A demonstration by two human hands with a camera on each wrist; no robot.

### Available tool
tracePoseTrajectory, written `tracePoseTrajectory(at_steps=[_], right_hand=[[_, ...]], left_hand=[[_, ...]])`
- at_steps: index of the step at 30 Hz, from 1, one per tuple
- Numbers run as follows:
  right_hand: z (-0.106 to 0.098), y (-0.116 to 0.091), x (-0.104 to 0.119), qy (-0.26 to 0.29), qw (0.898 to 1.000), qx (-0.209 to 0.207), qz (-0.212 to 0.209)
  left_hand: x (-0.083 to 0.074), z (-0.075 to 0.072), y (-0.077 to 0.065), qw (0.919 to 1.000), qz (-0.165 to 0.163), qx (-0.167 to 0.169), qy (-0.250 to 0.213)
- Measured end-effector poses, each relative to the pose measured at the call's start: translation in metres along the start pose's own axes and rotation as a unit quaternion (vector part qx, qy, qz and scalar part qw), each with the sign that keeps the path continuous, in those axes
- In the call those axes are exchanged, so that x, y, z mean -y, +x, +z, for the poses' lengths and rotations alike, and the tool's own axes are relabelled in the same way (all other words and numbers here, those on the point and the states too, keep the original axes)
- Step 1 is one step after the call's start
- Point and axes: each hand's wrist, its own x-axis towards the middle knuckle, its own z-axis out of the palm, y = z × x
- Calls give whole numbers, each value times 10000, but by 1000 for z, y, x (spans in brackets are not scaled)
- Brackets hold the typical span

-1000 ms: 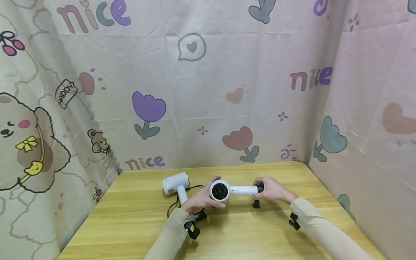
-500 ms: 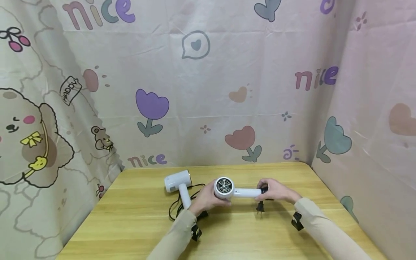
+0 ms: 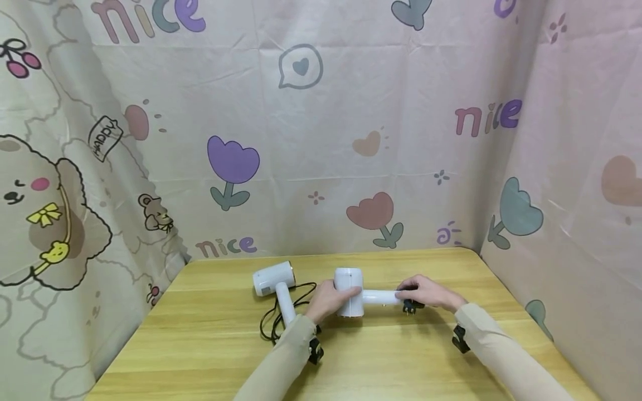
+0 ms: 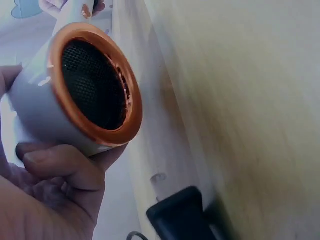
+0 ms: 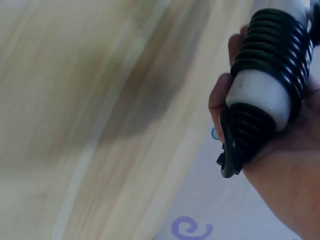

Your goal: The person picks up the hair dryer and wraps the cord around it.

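Note:
Both my hands hold a white hair dryer [image 3: 349, 278] above the tabletop, its handle pointing right. My left hand [image 3: 325, 303] grips the barrel, with the thumb across its near side. In the left wrist view a copper-coloured rim [image 4: 134, 112] surrounds the dark mesh at one end of the barrel. My right hand [image 3: 425, 292] holds the end of the handle. A black cord [image 5: 272, 42] is wound in tight coils around that end, as the right wrist view shows. A black plug [image 3: 411, 307] hangs just under the right hand.
A second white hair dryer [image 3: 275, 278] lies on the wooden table [image 3: 200, 334] to the left, its black cord [image 3: 264, 323] looped beside it. Near my left wrist a black block [image 4: 180, 215] sits on the table. Patterned curtains [image 3: 301, 139] enclose the back and sides.
The held hair dryer has rolled about its handle: one round end faced the camera, then a grille, and now the barrel shows side-on. The other dryer stays put.

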Motion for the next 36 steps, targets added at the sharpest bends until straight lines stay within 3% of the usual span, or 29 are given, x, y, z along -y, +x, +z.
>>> tracePoseTrajectory(at_steps=[8, 10, 13, 17, 25, 32, 36], right_hand=[[6, -9, -3, 208, 9948, -206, 976], [7, -9, -5, 288, 9947, -210, 964], [10, -6, -10, 163, 9977, -226, 615], [18, -2, -15, -158, 9966, -650, 484], [26, 5, -15, -253, 9843, -1524, 855], [31, 9, -13, -257, 9782, -1689, 1181], [34, 11, -14, -174, 9732, -1741, 1494]], left_hand=[[2, 8, 10, 9981, -527, -208, 258], [1, 9, 12, 9975, -563, -228, 350], [-3, 12, 15, 9956, -616, -314, 629], [-7, 16, 19, 9927, -712, -440, 873], [-11, 25, 27, 9933, -827, -642, 491], [-11, 29, 30, 9902, -954, -888, 493], [-9, 31, 28, 9924, -947, -690, 372]])
